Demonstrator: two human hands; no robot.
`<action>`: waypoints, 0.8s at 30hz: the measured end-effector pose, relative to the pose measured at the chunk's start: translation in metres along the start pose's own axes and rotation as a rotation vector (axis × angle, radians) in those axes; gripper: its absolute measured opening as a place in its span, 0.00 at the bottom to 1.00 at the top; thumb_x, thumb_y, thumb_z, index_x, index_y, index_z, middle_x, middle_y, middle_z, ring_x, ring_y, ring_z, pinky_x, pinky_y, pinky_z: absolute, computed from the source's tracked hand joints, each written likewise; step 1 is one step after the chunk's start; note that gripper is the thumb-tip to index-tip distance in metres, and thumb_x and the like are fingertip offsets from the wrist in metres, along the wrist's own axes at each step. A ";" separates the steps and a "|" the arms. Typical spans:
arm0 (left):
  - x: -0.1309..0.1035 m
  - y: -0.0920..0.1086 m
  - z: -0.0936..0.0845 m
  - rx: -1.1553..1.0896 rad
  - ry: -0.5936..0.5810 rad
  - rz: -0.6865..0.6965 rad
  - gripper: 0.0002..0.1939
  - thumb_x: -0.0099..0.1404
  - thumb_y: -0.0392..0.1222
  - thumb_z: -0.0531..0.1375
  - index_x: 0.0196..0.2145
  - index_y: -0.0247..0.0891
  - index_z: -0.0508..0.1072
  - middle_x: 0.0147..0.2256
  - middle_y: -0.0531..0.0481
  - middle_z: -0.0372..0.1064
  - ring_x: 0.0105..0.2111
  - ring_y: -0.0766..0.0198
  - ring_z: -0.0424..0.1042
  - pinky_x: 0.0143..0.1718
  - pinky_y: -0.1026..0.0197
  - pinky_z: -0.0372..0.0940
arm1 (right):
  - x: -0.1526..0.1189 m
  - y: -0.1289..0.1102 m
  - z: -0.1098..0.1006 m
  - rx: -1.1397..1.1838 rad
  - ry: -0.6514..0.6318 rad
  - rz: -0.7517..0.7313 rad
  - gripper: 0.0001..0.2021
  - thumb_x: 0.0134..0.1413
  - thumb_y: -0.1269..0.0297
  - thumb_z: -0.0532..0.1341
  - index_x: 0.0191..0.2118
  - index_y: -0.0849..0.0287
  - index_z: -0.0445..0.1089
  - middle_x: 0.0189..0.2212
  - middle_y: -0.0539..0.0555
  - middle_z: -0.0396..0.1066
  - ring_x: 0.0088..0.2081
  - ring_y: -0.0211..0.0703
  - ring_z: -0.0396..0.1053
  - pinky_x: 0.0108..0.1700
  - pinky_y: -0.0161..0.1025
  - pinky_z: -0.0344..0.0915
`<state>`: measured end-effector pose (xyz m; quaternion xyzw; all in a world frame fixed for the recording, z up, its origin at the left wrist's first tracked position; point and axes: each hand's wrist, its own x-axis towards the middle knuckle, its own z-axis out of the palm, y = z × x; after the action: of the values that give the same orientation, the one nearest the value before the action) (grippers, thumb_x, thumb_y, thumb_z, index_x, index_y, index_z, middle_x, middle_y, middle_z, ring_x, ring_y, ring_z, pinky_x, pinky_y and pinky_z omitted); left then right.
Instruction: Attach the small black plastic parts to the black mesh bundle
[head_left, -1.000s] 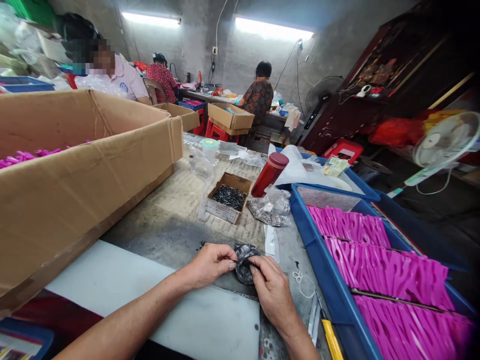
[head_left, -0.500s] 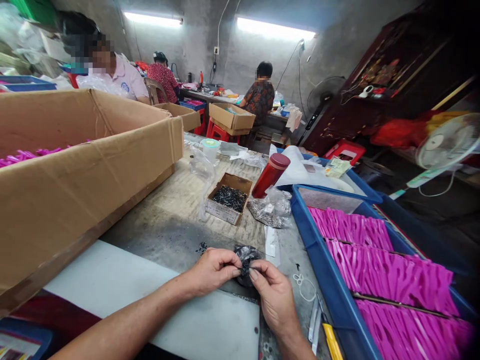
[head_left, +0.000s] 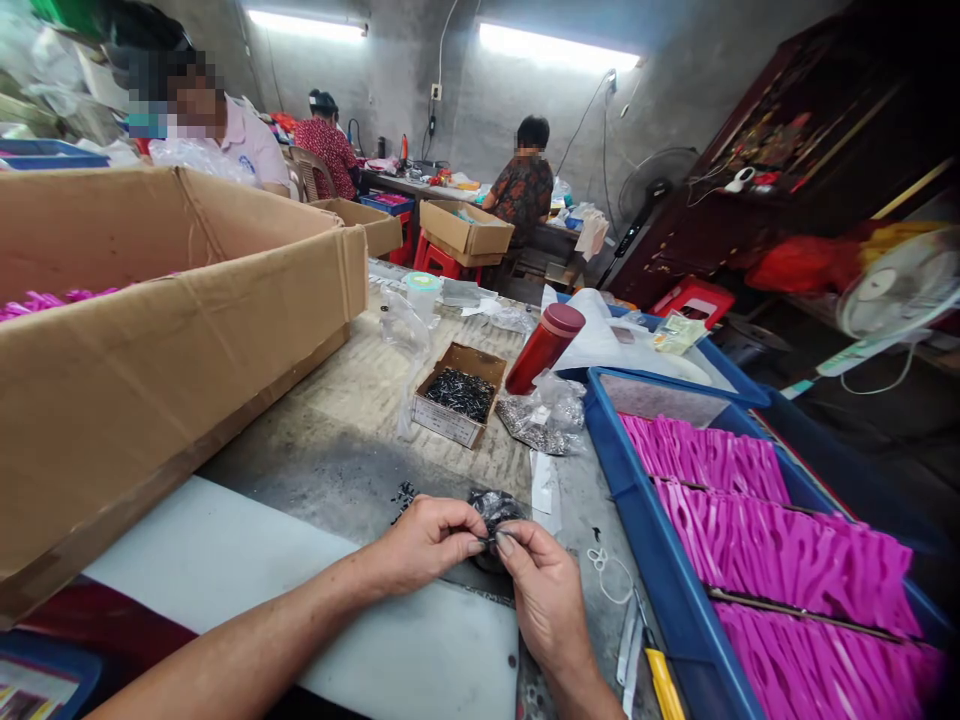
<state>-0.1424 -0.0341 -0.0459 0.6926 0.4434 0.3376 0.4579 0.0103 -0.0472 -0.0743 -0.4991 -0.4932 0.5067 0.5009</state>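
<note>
My left hand and my right hand meet at the lower middle of the view, thumb and forefinger of each pressed together, tips almost touching. Whatever sits between the fingertips is dark and too small to name. Just behind the fingers lies a black plastic bag on the table, partly covered by them. Small black pieces are scattered left of the bag. Farther back, an open carton holds many small black parts, beside a clear bag of small metallic parts.
A large cardboard box fills the left. Blue trays of magenta pieces stand at right. A red flask, white string and yellow-handled tool are nearby. Several people sit farther back; fans stand at right.
My fingertips have drawn slightly closer together over the black bag. The camera view has shifted a little; the objects on the table stay where they were.
</note>
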 end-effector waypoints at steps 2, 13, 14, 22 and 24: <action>0.000 0.000 0.000 0.000 0.004 0.002 0.06 0.53 0.33 0.54 0.25 0.33 0.71 0.23 0.54 0.67 0.24 0.69 0.63 0.27 0.71 0.58 | 0.000 0.000 0.000 0.001 -0.003 0.004 0.07 0.39 0.61 0.61 0.23 0.61 0.69 0.19 0.50 0.66 0.23 0.37 0.61 0.26 0.33 0.60; 0.001 0.000 -0.001 0.047 0.016 0.000 0.06 0.53 0.33 0.54 0.26 0.33 0.72 0.22 0.54 0.67 0.23 0.70 0.63 0.26 0.71 0.58 | -0.001 -0.001 0.001 -0.042 -0.020 -0.018 0.07 0.41 0.63 0.60 0.23 0.61 0.69 0.18 0.49 0.65 0.22 0.37 0.60 0.25 0.33 0.59; 0.001 -0.001 -0.001 0.048 0.016 0.003 0.06 0.53 0.33 0.54 0.26 0.33 0.72 0.22 0.54 0.67 0.24 0.70 0.63 0.27 0.71 0.58 | -0.001 -0.001 0.001 -0.042 -0.019 -0.019 0.07 0.41 0.63 0.60 0.23 0.61 0.69 0.18 0.49 0.65 0.22 0.37 0.60 0.25 0.33 0.59; 0.000 -0.002 0.000 0.060 0.017 0.026 0.06 0.53 0.33 0.54 0.26 0.33 0.72 0.22 0.54 0.67 0.23 0.70 0.63 0.27 0.71 0.57 | -0.001 -0.003 0.002 -0.051 -0.007 0.004 0.07 0.39 0.62 0.60 0.22 0.61 0.68 0.18 0.49 0.64 0.23 0.37 0.60 0.25 0.33 0.59; 0.000 -0.002 0.000 0.073 0.020 0.029 0.07 0.53 0.33 0.54 0.26 0.33 0.72 0.22 0.54 0.67 0.23 0.70 0.64 0.27 0.71 0.57 | -0.002 -0.004 0.002 -0.056 -0.005 0.012 0.08 0.39 0.61 0.60 0.21 0.61 0.68 0.18 0.49 0.64 0.23 0.37 0.59 0.25 0.33 0.58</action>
<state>-0.1431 -0.0340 -0.0483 0.7118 0.4497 0.3349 0.4230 0.0081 -0.0486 -0.0705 -0.5146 -0.5052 0.4972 0.4824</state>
